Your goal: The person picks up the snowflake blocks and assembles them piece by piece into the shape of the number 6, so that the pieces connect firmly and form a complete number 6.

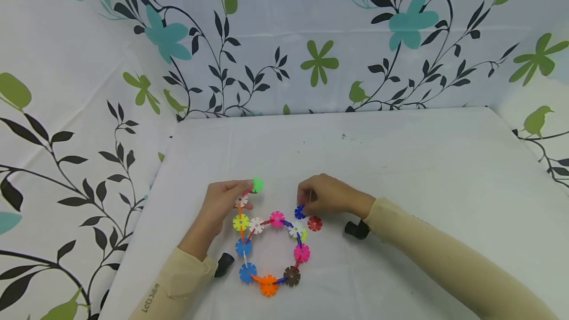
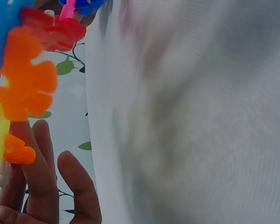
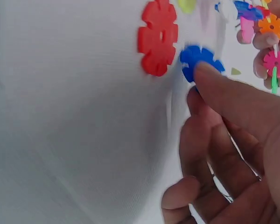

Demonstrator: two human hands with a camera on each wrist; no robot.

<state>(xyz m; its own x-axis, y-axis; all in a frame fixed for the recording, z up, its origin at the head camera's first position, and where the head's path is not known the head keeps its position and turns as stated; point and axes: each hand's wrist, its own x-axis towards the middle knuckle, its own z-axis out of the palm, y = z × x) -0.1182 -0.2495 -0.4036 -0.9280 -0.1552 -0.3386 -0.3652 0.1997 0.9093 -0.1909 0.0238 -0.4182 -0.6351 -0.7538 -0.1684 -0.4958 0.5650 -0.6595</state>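
Observation:
My left hand [image 1: 218, 206] pinches the upper end of a chain of notched flower discs, by the bright green disc [image 1: 258, 185]. From there the chain runs down past a yellow disc [image 1: 241, 222] into a ring with a blue disc [image 1: 247, 272], an orange disc [image 1: 268, 285] and a brown disc [image 1: 292, 276]. In the left wrist view an orange disc [image 2: 30, 77] hangs above the fingers. My right hand [image 1: 331, 194] pinches a loose dark blue disc [image 3: 196, 60] between thumb and forefinger. Close beside it lies a single red disc [image 3: 158, 37].
The discs are over a white-covered table [image 1: 413, 177]. A white cloth with leaf and flower prints [image 1: 275, 38] hangs behind and along the left side. Black cylinder-shaped things show by the left wrist [image 1: 224, 265] and under the right wrist [image 1: 357, 230].

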